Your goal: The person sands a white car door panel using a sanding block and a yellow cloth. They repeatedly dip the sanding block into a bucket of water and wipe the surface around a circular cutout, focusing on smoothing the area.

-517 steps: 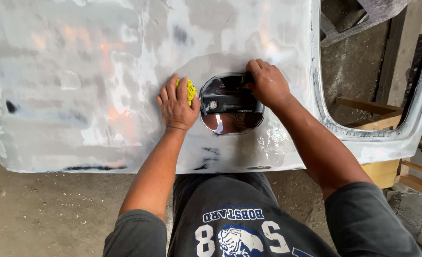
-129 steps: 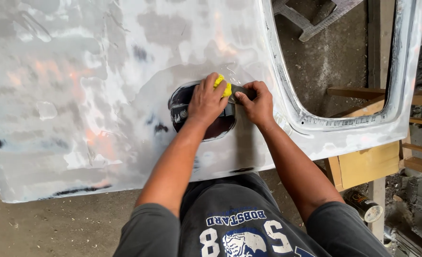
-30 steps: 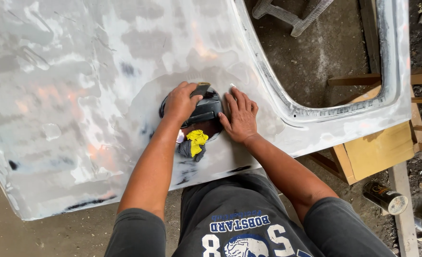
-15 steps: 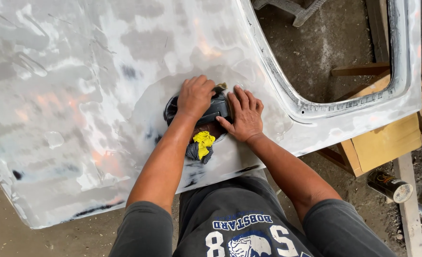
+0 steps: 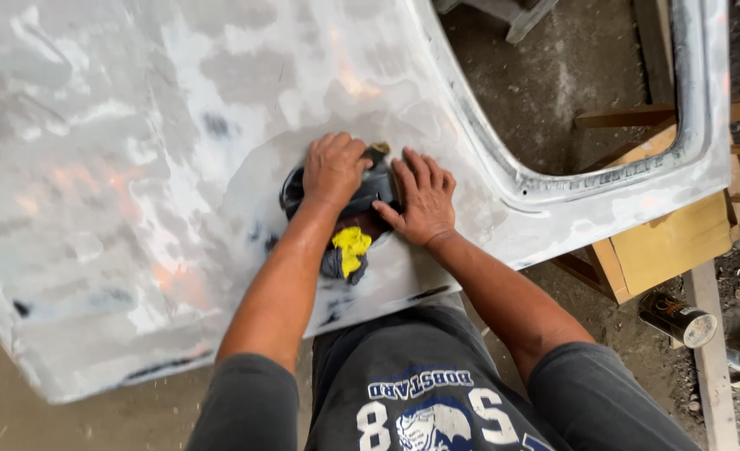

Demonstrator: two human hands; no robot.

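There is only one view, from a camera worn on the person's head. It looks steeply down and a little forward, along both forearms, at the sanded car door panel (image 5: 161,167) from close range. The person's own chest fills the bottom edge. At the right, the view passes through the window opening to the dirt floor (image 5: 570,92).

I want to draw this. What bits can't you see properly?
- Head view: the dark door handle is mostly covered by the left hand and right hand.
- The car door panel is cut off at the top and left edges.
- The can is too small to identify.
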